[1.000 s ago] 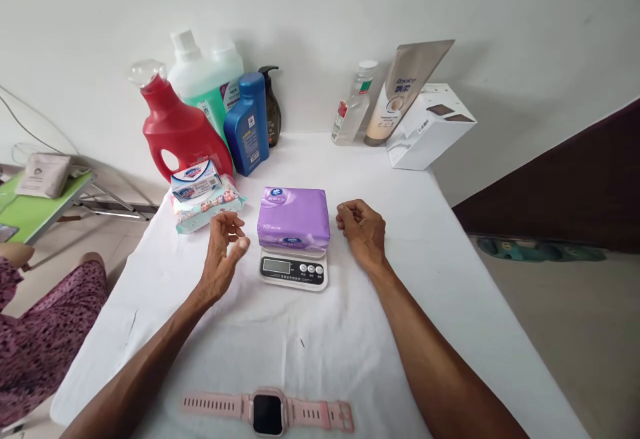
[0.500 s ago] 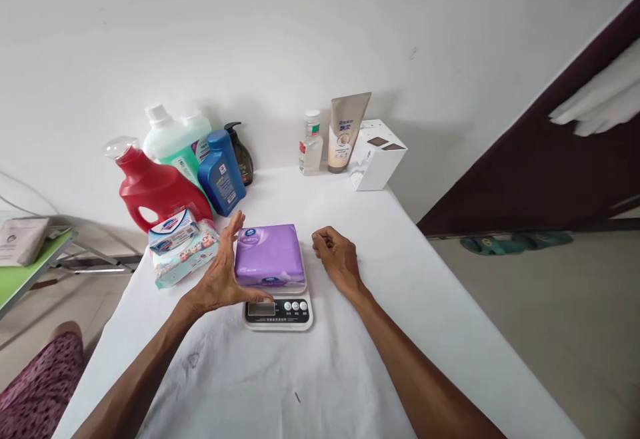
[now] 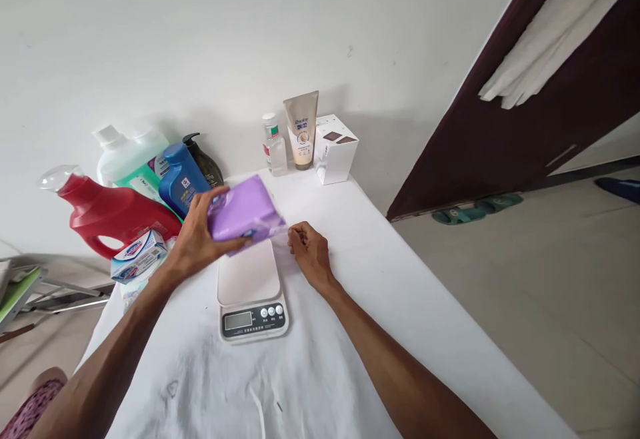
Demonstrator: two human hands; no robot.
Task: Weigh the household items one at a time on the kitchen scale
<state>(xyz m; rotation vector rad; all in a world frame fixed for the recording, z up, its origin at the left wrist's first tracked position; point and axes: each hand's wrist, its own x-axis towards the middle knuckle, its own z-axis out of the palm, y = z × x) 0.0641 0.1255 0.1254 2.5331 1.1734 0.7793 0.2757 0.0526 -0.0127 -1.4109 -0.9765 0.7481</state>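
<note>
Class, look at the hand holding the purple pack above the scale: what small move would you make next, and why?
Probably carry the purple pack leftward and set it by the soap box. The left hand holds it tilted, clear of the scale, whose platform is bare; the right hand rests loosely closed on the table.

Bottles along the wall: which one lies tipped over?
The red jug with the clear cap; it leans sideways, while the blue bottle and others stand upright.

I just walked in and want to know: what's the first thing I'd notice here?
The purple pack, lifted above the white scale in the left hand, at the table's middle. Next the big red jug at the far left among other bottles. The right hand rests curled on the white cloth beside the scale.
</note>
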